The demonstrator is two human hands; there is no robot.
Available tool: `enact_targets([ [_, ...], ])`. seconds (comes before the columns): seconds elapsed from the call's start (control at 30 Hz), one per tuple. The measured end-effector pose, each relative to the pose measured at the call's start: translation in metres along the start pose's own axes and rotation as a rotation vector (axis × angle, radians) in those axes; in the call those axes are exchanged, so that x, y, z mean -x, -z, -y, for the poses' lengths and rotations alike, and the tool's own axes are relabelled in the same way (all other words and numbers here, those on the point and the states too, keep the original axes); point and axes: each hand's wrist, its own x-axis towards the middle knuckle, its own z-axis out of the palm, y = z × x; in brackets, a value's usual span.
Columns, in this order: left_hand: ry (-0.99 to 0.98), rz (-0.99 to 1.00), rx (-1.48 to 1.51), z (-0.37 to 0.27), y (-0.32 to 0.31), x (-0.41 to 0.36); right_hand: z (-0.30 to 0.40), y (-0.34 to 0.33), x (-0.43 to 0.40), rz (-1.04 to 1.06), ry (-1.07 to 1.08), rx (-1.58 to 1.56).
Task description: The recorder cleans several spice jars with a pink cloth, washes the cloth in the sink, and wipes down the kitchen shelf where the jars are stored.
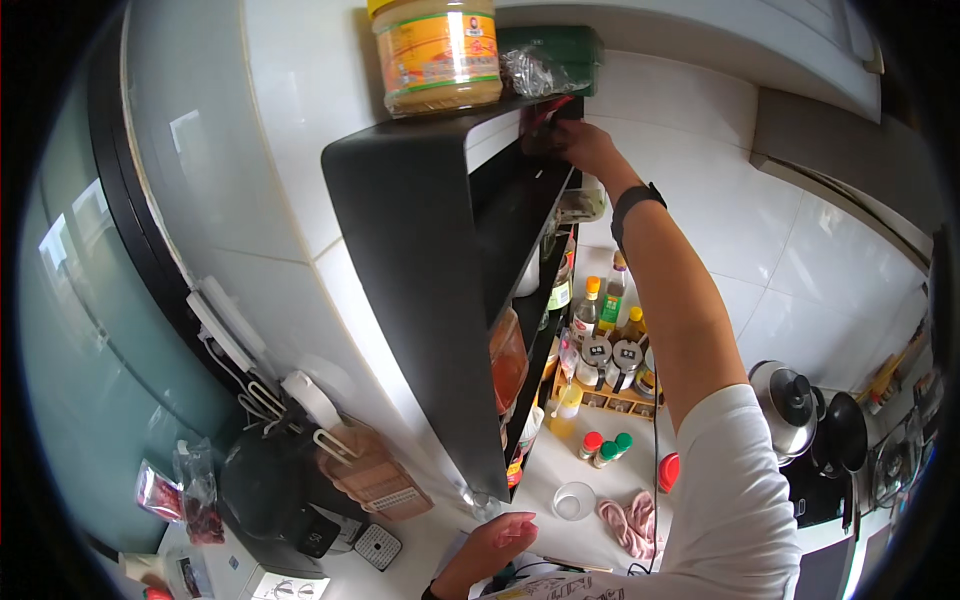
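My right hand (pixel 583 144) reaches up into the top shelf of a tall black metal rack (pixel 405 247). Its fingertips, partly in shadow, close on a dark plastic packet (pixel 538 127) with a red part. Low at the front, my left hand (pixel 501 541) hovers over the white counter, holding nothing, palm turned partly upward. Nearest to it are a small clear glass jar (pixel 485 505) by the rack's foot and a clear round bowl (pixel 574 501). Directly above my right hand, a crumpled clear plastic bag (pixel 536 73) rests on the rack top.
A large yellow-lidded jar (pixel 439 56) and a dark green box (pixel 570 49) sit on the rack top. Seasoning bottles (pixel 613 296), red- and green-capped shakers (pixel 606 448) and a pink cloth (pixel 630 521) occupy the counter. A lidded steel pot (pixel 784 409) stands right; a black cable (pixel 657 480) hangs down.
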Motion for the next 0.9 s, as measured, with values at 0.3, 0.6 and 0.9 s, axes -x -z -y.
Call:
enact_targets([
  [0.3,-0.051,-0.065,0.081,0.021,0.006,-0.002,0.009,-0.004,0.012,-0.253,-0.124,-0.14],
  [0.6,-0.097,-0.065,0.015,0.002,-0.011,0.001,0.007,0.072,0.084,-0.239,-0.086,-0.28],
  [0.9,-0.272,0.164,0.043,-0.001,-0.03,-0.031,0.085,0.144,0.297,-0.351,-0.401,-0.834],
])
